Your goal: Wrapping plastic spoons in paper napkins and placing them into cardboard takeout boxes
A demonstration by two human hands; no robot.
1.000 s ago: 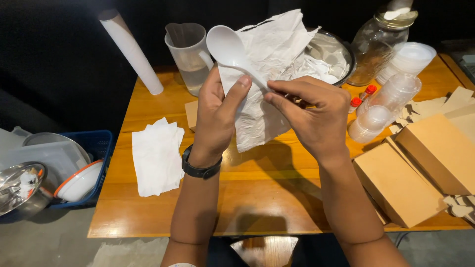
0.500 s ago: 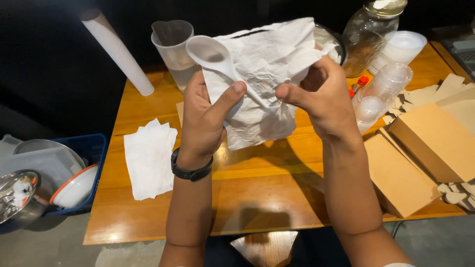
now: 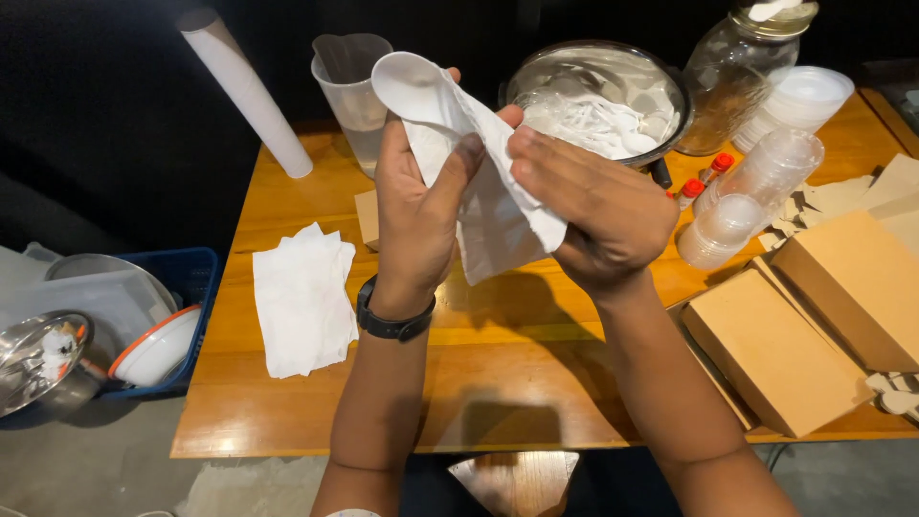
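Note:
My left hand (image 3: 416, 206) grips a white plastic spoon (image 3: 402, 84), bowl pointing up, with a white paper napkin (image 3: 498, 215) folded around its handle. My right hand (image 3: 593, 206) closes over the napkin from the right and presses it against the spoon's handle. Both hands are raised above the wooden table (image 3: 316, 412). A black watch sits on my left wrist. Behind my hands stands a metal bowl (image 3: 670, 96) holding more white plastic spoons (image 3: 593, 120).
A stack of white napkins (image 3: 302, 297) lies at the left. A plastic jug (image 3: 356, 96), a white roll (image 3: 244, 91), a glass jar (image 3: 737, 72), stacked clear cups (image 3: 756, 196) and brown cardboard boxes (image 3: 823, 316) surround the work area. A blue crate of dishes (image 3: 196, 278) sits left of the table.
The napkin, loose and spread out before, is now folded tightly around the spoon's handle. My right hand has moved in over it, and the metal bowl is now uncovered.

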